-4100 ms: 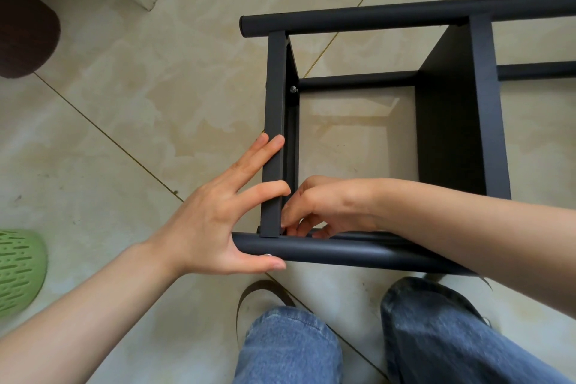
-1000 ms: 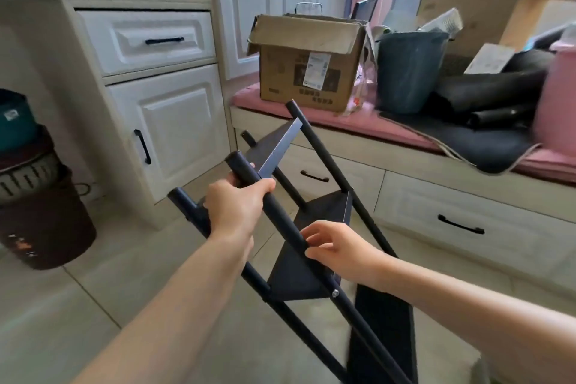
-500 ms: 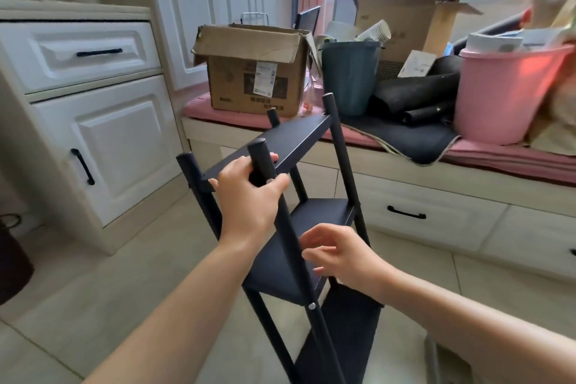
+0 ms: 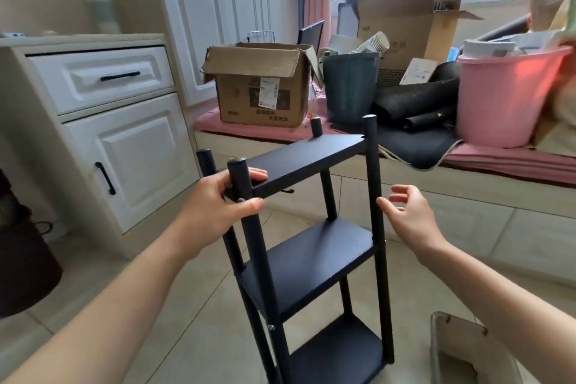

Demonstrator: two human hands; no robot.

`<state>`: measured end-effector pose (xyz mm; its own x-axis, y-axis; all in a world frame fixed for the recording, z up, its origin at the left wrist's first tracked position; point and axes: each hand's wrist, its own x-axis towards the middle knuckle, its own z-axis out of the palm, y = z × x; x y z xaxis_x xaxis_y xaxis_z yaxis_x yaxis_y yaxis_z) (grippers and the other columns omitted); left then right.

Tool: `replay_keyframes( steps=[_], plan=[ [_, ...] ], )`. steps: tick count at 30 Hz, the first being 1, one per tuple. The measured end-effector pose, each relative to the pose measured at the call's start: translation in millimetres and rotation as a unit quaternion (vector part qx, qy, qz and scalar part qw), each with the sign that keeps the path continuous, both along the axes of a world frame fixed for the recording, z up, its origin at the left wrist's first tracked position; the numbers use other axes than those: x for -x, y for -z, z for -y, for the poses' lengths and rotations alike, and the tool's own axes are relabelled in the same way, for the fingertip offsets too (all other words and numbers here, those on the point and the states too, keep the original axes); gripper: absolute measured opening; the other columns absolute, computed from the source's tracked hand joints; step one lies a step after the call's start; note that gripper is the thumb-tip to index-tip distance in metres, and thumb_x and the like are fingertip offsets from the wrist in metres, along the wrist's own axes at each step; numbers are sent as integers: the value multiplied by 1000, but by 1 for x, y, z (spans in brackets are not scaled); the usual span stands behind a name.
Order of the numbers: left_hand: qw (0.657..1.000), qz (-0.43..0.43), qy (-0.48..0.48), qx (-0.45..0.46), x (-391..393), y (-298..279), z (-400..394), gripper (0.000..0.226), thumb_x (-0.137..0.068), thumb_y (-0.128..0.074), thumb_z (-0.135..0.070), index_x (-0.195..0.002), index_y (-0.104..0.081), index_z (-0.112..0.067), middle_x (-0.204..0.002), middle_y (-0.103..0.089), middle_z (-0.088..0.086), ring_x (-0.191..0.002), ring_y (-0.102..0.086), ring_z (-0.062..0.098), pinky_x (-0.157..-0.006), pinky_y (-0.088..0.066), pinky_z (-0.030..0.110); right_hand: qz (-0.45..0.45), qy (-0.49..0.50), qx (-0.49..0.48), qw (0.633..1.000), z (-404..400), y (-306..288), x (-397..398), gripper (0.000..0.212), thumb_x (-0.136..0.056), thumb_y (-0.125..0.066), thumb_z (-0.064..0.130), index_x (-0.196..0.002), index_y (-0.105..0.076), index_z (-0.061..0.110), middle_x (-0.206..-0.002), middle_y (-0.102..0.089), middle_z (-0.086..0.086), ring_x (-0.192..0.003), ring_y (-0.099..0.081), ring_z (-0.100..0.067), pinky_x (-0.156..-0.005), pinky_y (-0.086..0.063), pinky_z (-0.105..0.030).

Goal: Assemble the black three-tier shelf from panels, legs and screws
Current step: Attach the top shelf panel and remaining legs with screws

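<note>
Shelf [image 4: 311,246] stands upright on the floor [image 4: 193,321], three panels and four legs joined, assembly seemingly near done; left hand [image 4: 215,212] has fingers curled round a front leg [image 4: 246,215], right hand [image 4: 408,215] hovers released just beside another.

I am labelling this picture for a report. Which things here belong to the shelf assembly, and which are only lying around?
Belong to the job:
- black three-tier shelf, standing upright
- left hand, gripping its near left leg
- right hand, open beside the near right leg

Just lying about:
- cardboard box
- dark bin
- pink bucket
- white cabinet
</note>
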<state>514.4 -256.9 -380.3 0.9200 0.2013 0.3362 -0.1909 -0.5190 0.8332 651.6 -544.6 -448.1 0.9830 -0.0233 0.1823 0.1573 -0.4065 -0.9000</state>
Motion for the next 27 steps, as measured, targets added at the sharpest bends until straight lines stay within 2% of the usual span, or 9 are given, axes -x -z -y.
replay_keyframes(
  steps=[3, 4, 7, 10, 14, 17, 22, 25, 27],
  plan=[
    [998, 2, 49, -49, 9, 0, -5, 42, -80, -82, -9, -107, -73, -39, -117, -69, -22, -114, -60, -5, -89, -45, 7, -5, 0, -5, 1000, 4, 1, -5, 50, -97, -60, 22, -142, -39, 11, -127, -55, -10, -108, -57, -25, -87, -46, -34],
    [996, -3, 61, -62, 11, 0, -8, 43, -79, -83, -10, -109, -72, -39, -120, -68, -22, -119, -57, -7, -93, -42, 5, 3, -3, -2, 1000, 5, 1, -5, 46, -98, -59, 19, -139, -41, 10, -121, -57, -8, -109, -58, -27, -87, -48, -36],
    [995, -26, 53, -81, 13, 0, -16, 51, -78, -84, -13, -118, -67, -38, -124, -66, -24, -126, -50, -11, -104, -35, 7, 26, -12, 26, 999, 6, 1, -2, 17, -98, -57, 12, -113, -49, 10, -93, -63, -3, -93, -63, -30, -68, -48, -31],
    [996, -15, 9, -84, 12, 0, -22, 55, -77, -84, -8, -122, -63, -31, -120, -68, -16, -118, -57, -8, -101, -38, 5, 18, -28, -2, 999, 5, 2, 3, 9, -98, -56, 8, -103, -49, 9, -91, -67, -7, -86, -69, -25, -75, -52, -38],
    [990, 14, -99, -96, 5, 1, -19, 60, -75, -86, -6, -129, -60, -15, -124, -67, -1, -122, -60, 13, -105, -43, 27, 17, -46, -11, 999, 5, 1, 10, 12, -96, -61, 9, -97, -49, 12, -87, -64, -6, -81, -72, -22, -68, -51, -33],
    [982, 52, -151, -95, -2, 9, -16, 66, -77, -85, -5, -136, -55, -11, -126, -67, 4, -121, -61, 20, -108, -45, 35, 17, -67, -1, 998, 5, 0, 17, 21, -93, -65, 9, -89, -49, 22, -80, -63, 0, -83, -70, -27, -79, -54, -44],
    [972, 106, -198, -68, -9, 22, -12, 71, -81, -80, -2, -141, -47, -19, -121, -68, 2, -112, -64, 14, -98, -46, 25, 16, -88, 9, 996, 5, -5, 26, 16, -90, -68, 8, -87, -54, 16, -80, -67, -3, -84, -69, -31, -84, -54, -51],
    [972, 122, -197, -41, -6, 30, -15, 71, -80, -80, 1, -134, -48, -31, -114, -68, -3, -108, -66, 12, -95, -47, 21, 17, -88, 36, 995, 6, -3, 32, 12, -89, -68, 10, -83, -58, 15, -77, -69, -2, -82, -69, -26, -78, -56, -43],
    [975, 126, -182, -24, -1, 33, -18, 72, -80, -80, 2, -133, -48, -33, -112, -67, -6, -109, -66, 11, -92, -48, 12, 18, -88, 61, 994, 7, -1, 36, 10, -88, -67, 11, -82, -59, 14, -77, -69, -3, -81, -66, -23, -75, -53, -36]
  ],
)
